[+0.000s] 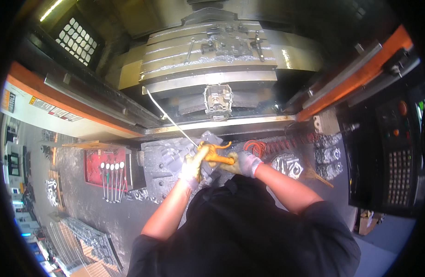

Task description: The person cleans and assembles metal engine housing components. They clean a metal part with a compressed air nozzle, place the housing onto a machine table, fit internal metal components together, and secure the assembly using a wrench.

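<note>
Black shirt (249,226) fills the foreground; beyond it, the gloved left hand (193,167) and right hand (242,163) both wrap around an orange tool (214,155) (its thin rod (179,129) slants up leftward), between shirt and a grey metal part (218,103) ahead.

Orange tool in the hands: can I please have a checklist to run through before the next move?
1. Gloves on: ok, on left hand and right hand.
2. Both hands on the orange tool: ok.
3. Rod tip away from the metal box: ok, it is off to the left.
4. Bed free of chips: not ok, shiny bits lie there.
5. Hose joined to the tool: cannot tell.
</note>
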The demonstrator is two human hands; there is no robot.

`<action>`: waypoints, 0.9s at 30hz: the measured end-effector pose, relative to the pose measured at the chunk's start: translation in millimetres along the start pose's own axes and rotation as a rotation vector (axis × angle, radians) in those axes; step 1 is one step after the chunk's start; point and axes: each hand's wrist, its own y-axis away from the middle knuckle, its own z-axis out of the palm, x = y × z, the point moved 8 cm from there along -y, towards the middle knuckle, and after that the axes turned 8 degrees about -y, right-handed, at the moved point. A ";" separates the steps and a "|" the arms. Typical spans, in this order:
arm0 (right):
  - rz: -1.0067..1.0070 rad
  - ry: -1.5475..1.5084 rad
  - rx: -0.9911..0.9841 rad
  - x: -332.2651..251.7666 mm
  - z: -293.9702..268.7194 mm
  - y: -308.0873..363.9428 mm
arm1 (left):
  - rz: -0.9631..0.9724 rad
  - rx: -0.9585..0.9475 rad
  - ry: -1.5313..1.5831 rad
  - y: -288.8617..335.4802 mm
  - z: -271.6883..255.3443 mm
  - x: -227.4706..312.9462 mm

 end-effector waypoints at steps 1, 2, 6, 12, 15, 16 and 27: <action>-0.102 0.036 0.218 -20.9 -8.7 15.3 | 0.014 0.030 -0.036 3.1 -0.3 3.8; -0.211 0.077 0.431 -41.4 -13.8 32.8 | 0.004 0.011 -0.031 -0.3 -8.2 -0.8; -0.446 0.230 0.838 -112.1 -1.0 91.1 | 0.078 -0.164 0.154 -5.2 -33.8 -15.3; -0.217 0.028 0.644 -56.4 28.4 65.6 | -0.096 -0.249 0.154 9.0 -55.4 -47.9; -0.068 -0.308 0.821 9.2 -14.4 54.1 | -0.247 -0.291 0.331 23.6 -89.5 -54.9; -0.057 -0.351 0.847 11.1 -28.6 54.4 | -0.287 -0.228 0.333 31.3 -107.3 -55.6; 0.000 -0.269 0.959 22.2 -94.6 -10.6 | -0.288 0.363 0.515 83.3 -339.4 -215.4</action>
